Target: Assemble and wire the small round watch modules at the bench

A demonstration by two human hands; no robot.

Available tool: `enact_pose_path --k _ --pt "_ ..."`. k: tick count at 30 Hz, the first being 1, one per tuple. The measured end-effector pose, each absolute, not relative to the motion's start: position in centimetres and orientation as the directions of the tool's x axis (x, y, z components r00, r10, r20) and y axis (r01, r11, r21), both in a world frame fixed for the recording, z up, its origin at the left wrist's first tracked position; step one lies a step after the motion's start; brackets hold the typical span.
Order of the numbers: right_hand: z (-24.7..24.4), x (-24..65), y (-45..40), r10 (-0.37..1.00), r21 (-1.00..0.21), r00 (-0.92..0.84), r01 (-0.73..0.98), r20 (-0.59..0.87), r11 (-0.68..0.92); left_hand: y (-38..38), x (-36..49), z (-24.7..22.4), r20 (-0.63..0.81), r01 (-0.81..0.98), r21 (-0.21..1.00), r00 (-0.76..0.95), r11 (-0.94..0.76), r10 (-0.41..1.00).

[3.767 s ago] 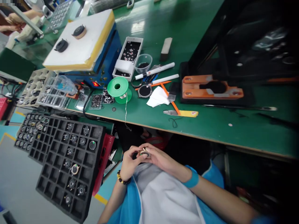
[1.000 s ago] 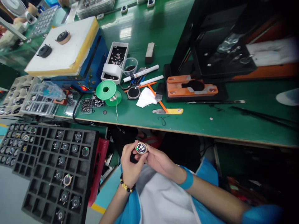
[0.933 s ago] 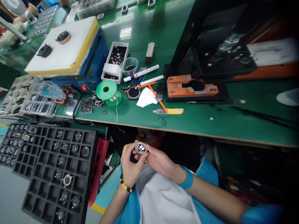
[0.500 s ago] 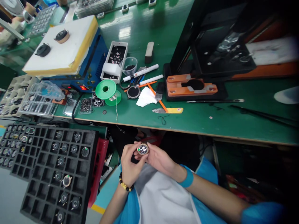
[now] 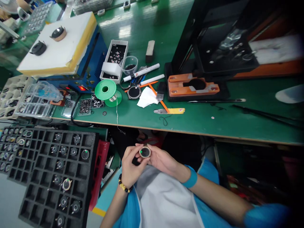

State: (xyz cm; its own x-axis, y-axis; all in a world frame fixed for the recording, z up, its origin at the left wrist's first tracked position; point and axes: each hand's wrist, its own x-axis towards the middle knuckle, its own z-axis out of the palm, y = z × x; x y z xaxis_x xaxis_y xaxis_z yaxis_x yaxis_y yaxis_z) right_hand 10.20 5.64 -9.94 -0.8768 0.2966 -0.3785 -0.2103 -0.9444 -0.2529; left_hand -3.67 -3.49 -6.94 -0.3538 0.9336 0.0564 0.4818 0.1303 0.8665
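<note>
A round smartwatch body (image 5: 145, 152) with a gold-coloured rim is held between my two hands, above my lap and in front of the bench edge. Its face is dark, with a small green mark at the left. My left hand (image 5: 132, 165), with a beaded bracelet at the wrist, grips the rim from the left between thumb and fingers. From the right, my right hand (image 5: 161, 159) closes on the same watch, its fingers partly hidden behind it. A blue band (image 5: 190, 177) circles my right wrist.
Left of me, a black foam tray (image 5: 57, 171) holds several watch bodies. On the green bench stand a blue heating box (image 5: 91, 60), a green solder spool (image 5: 105, 89), a black press with an orange fixture (image 5: 193, 86), pens (image 5: 142, 72) and tweezers (image 5: 263, 114).
The watch face has gone from lit white digits to dark. Both hands keep their hold on it. The whole view has shifted slightly.
</note>
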Motion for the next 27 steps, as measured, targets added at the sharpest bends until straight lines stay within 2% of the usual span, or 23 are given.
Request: enact_pose_path --k 9,17,27 --pt "-9.6 10.2 5.0 0.303 -0.240 -0.888 -0.229 -0.345 -0.943 -3.1 -3.7 -6.6 -0.034 0.306 0.935 -0.422 0.178 0.906" --pt "-10.1 10.2 5.4 0.291 -0.180 -0.876 -0.238 -0.384 -0.954 -3.4 -3.9 -6.9 0.006 0.441 0.887 -0.308 0.137 0.951" --pt "-10.7 10.3 5.3 0.258 -0.130 -0.899 -0.226 -0.354 -0.965 -3.9 -3.8 -7.5 -0.029 0.409 0.897 -0.326 0.169 0.945"
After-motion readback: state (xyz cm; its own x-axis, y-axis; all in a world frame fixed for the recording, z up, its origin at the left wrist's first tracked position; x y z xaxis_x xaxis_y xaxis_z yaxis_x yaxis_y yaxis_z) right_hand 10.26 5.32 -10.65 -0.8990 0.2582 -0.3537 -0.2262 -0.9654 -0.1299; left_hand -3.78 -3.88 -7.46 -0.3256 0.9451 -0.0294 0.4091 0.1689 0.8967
